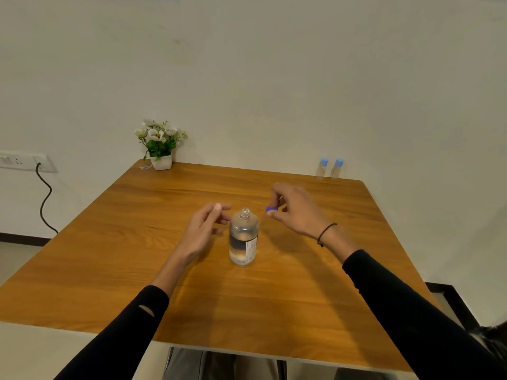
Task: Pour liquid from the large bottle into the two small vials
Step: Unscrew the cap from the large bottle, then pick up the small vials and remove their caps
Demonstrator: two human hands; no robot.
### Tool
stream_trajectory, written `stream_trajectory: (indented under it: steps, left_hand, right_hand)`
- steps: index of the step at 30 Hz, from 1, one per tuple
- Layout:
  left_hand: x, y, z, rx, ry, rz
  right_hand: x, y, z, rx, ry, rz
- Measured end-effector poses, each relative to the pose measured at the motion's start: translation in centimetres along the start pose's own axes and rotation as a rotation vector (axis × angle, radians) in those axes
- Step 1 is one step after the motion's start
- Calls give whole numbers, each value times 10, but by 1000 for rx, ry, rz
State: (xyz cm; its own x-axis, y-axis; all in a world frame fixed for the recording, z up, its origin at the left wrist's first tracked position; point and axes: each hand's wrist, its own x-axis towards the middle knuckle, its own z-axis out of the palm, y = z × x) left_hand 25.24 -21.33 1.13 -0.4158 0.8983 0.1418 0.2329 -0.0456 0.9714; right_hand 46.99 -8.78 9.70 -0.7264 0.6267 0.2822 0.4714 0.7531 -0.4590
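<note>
Here, clear round bottle uncapped, woodgrain table.

Vantage: the single head camera is sitting above the near edge of the wooden table, at the wearer's eye level.
Facing: it is looking forward and down toward 12 o'clock, where the wall is filling the upper half.
Nearness: it is framing the tabletop within arm's reach, both forearms entering from 6 o'clock.
Overlap: only one view is running.
</note>
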Motion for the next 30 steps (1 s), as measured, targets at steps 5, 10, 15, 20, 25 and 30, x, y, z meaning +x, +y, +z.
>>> stream_trajectory:
  steps: [5,10,15,20,25,30]
  left_hand:
    - [24,-12,4,130,19,-11]
    - [40,-21,8,161,5,20]
    - [66,-32,6,179,-10,29]
    - [96,-36,6,290,-29,49]
    - [132,-34,18,380,-51,70]
    - [168,-29,29,366,-92,110]
  right_hand:
    - [-11,43,57,-6,8,176]
    - [-13,67,75,74,-75,251]
    - [2,89,55,174,-60,250]
    - [48,142,41,289,326,428]
    - [101,191,57,285,515,658]
    - [142,214,60,224,570,780]
